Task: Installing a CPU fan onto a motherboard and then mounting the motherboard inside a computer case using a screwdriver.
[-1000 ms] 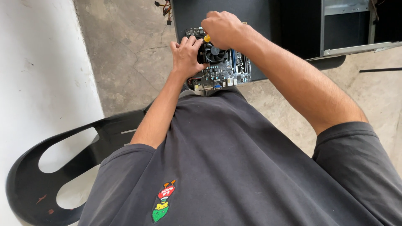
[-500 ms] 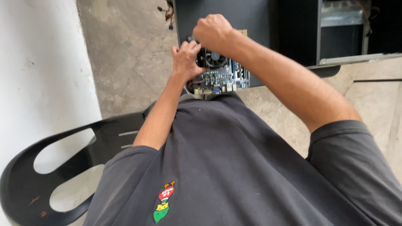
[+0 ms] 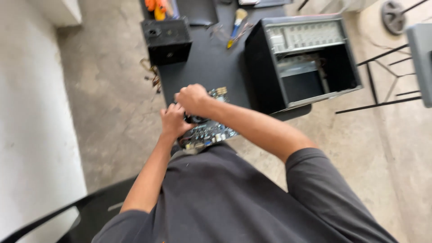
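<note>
Bare concrete floor point(image 3: 112, 103) runs under a black surface point(image 3: 211, 63), and the view has swung upward since a moment ago: half a second back it showed little beyond the arms, the board and a chair, whereas now the far end of the surface is in sight, with an open black computer case point(image 3: 306, 58) lying on its side, a small black box-shaped unit point(image 3: 166, 40), a brush with a blue and yellow handle point(image 3: 236, 27) and some orange tools point(image 3: 155, 9). The hands themselves have hardly shifted. The motherboard point(image 3: 211, 132) stays at the near edge of the surface, just in front of the person's dark shirt. The left hand point(image 3: 173, 121) rests with curled fingers on the board's left side, steadying it. The right hand point(image 3: 192, 98) is closed into a loose fist over the round black cooler fan point(image 3: 194, 119) at the board's middle; whether it grips a tool cannot be told through the blur. The work, by this showing, remains at the same spot on the board.
</note>
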